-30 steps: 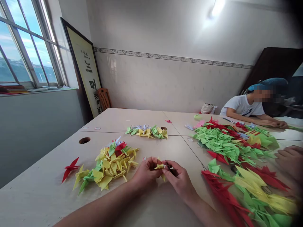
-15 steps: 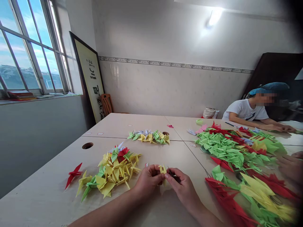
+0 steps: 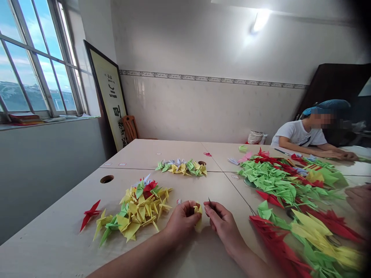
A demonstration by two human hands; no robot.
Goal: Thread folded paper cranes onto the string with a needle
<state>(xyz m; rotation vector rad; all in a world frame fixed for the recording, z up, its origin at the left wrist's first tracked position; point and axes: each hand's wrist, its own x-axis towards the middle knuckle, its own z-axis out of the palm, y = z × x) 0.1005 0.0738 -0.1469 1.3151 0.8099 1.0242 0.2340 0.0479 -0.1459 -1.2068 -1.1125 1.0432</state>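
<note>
A yellow paper crane point(image 3: 198, 214) is gripped in the left hand point(image 3: 183, 220). A thin pointed tool point(image 3: 209, 201) is pinched in the right hand point(image 3: 223, 227).

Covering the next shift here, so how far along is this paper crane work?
Done: folded cranes lie in a mostly yellow pile, a smaller row and a large green and red heap. In hand: the left hand holds a yellow crane; the right hand pinches a thin pointed tool. Left: cannot be told.
</note>
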